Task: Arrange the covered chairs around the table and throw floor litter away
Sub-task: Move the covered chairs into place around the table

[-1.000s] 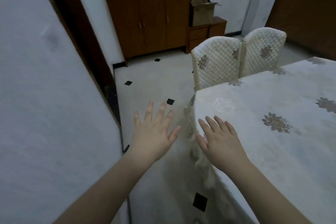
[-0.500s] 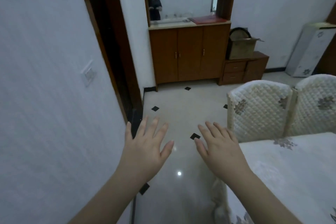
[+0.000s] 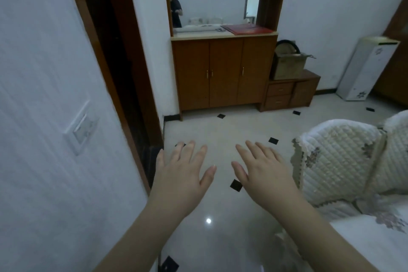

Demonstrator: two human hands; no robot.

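My left hand (image 3: pixel 183 174) and my right hand (image 3: pixel 262 172) hover palm down over the pale tiled floor, fingers straight and spread, holding nothing. To the right, two chairs in quilted cream covers stand side by side: the nearer chair (image 3: pixel 335 159) and a second chair (image 3: pixel 397 150) cut off by the frame edge. Below them, the corner of the table (image 3: pixel 364 243) shows under a cream floral cloth. My right hand is just left of the nearer chair, not touching it. I see no litter on the visible floor.
A white wall with a switch plate (image 3: pixel 82 128) runs along the left, then a dark wooden doorway (image 3: pixel 114 62). Ahead stand a brown cabinet (image 3: pixel 223 73), a low drawer unit (image 3: pixel 289 93) with a cardboard box (image 3: pixel 287 64), and a white appliance (image 3: pixel 368 68).
The view has tilted up and swung left, so the table slid mostly out of frame and the cabinet came into view. Both hands stay spread and empty; the right no longer hovers over the tablecloth.
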